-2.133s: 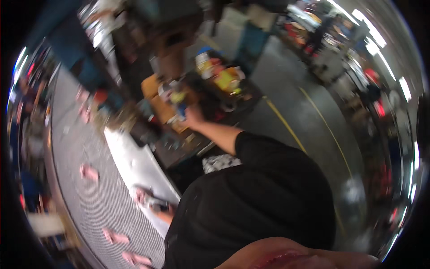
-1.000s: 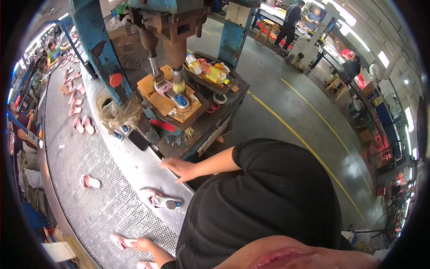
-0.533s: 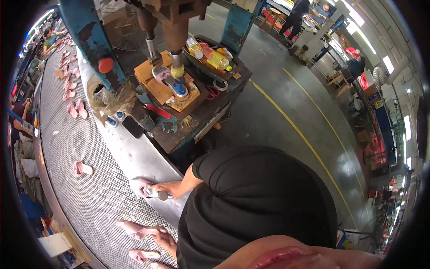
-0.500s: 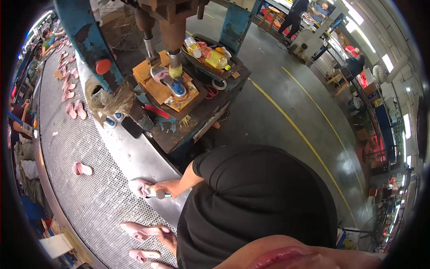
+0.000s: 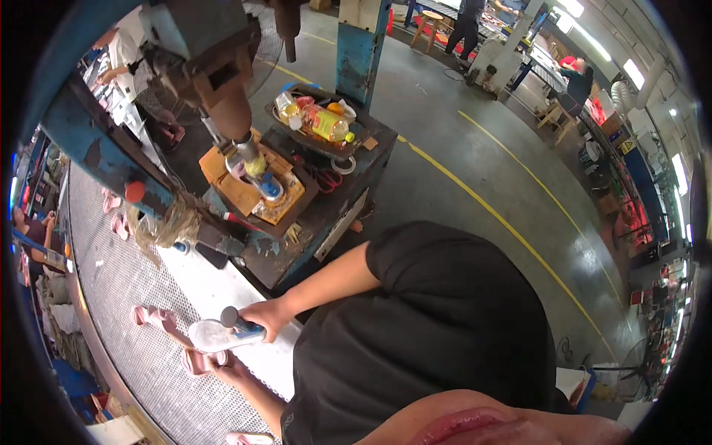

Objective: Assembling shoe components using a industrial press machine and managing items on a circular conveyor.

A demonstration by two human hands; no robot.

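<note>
My right hand is wrapped round the blue end of a shoe last, whose long pale side faces up. A round grey knob stands up beside my fingers; whether it belongs to the last I cannot tell. Just below it, my left hand grips a pink sandal at the edge of the mesh conveyor. Further onto the mesh lie more pink sandals, partly overlapped by the last. One more sandal shows at the lower edge.
A worn blue press stands ahead, its head down over a last on a wooden block. Beside it a tray holds bottles. A dark phone lies on the metal ledge. Co-workers sit across the conveyor.
My view has shifted. My right hand has lifted the last, which carried a pink sandal and now shows a bare pale side. My left hand has moved forward over the conveyor with a sandal.
</note>
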